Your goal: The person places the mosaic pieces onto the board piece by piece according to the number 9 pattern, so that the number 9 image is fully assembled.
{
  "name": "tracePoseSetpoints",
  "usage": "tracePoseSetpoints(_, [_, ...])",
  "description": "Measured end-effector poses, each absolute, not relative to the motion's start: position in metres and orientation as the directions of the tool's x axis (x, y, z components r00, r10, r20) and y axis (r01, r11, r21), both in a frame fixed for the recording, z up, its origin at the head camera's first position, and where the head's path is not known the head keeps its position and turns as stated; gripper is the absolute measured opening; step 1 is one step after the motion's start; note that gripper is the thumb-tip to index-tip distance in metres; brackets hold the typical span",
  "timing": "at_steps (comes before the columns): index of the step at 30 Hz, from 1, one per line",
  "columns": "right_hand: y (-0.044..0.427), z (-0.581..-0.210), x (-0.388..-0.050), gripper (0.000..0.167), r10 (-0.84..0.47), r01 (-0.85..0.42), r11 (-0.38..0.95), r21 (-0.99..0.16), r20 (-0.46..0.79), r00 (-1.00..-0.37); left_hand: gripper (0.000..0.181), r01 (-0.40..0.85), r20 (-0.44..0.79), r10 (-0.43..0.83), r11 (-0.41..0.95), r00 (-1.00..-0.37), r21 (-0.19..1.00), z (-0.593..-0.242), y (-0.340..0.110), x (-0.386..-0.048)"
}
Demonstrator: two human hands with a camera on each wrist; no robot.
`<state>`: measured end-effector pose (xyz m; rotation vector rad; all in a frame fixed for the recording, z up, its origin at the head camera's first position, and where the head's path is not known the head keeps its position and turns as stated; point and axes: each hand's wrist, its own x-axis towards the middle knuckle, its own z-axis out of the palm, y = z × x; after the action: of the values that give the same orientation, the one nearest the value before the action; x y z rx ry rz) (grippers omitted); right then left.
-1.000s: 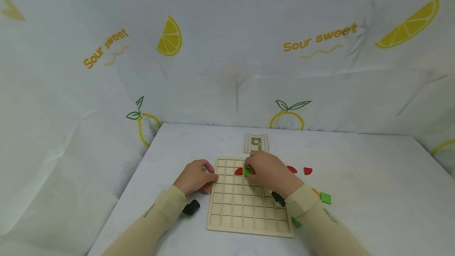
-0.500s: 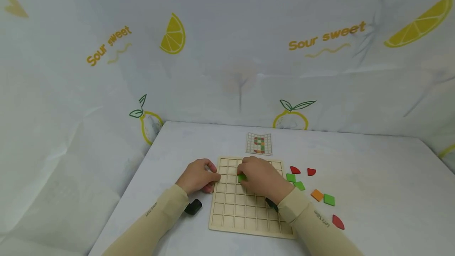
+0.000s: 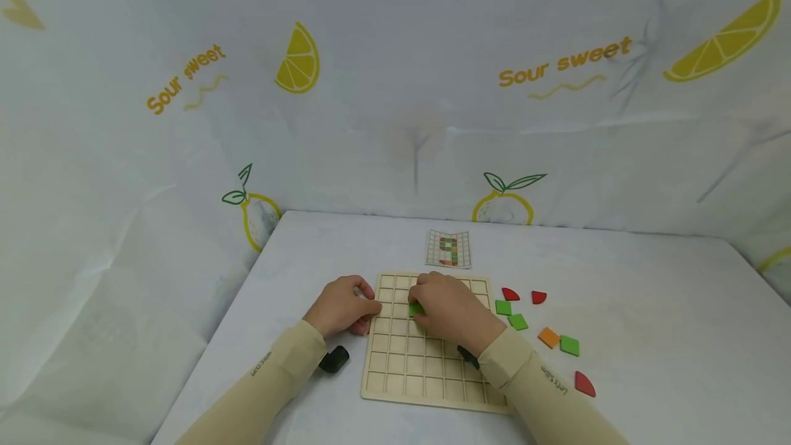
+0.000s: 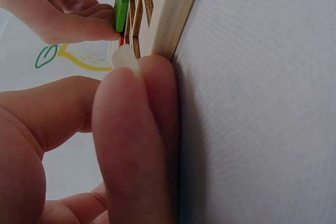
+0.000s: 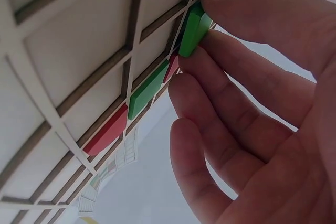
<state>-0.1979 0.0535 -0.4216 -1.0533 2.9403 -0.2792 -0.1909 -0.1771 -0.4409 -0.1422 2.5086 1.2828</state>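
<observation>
A pale wooden grid board (image 3: 404, 366) lies on the white table. My left hand (image 3: 342, 307) grips its left edge, thumb and finger at the rim in the left wrist view. Over the board's upper left part is my right hand (image 3: 454, 307), pinching a green square tile (image 5: 193, 30) between thumb and fingertips. That tile stands tilted at a cell. Beside it, the right wrist view shows a row with a red rounded tile (image 5: 107, 132), a green tile (image 5: 149, 90) and another red piece (image 5: 171, 66) set in cells. The right hand hides this row in the head view.
Right of the board lie loose tiles: red quarter-rounds (image 3: 584, 384), green ones (image 3: 570, 345) and an orange square (image 3: 548, 337). A pattern card (image 3: 448, 249) with a coloured figure lies behind the board. Small black devices (image 3: 334, 359) sit at both wrists.
My right hand has shifted left and a little nearer across the board, with a green tile in its fingers. The left hand stays at the board's edge. Loose tiles at right are uncovered.
</observation>
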Motion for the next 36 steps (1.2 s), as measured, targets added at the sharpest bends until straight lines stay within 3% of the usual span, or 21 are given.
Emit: tracePoseSetpoints(36, [0.0514, -0.4208, -0.1975, 0.007, -0.629, -0.627, 0.762, -0.165, 0.043, -0.776, 0.021, -0.222, -0.316, 0.07, 0.571, -0.946, 0.791, -0.441, -0.1781, -0.1901])
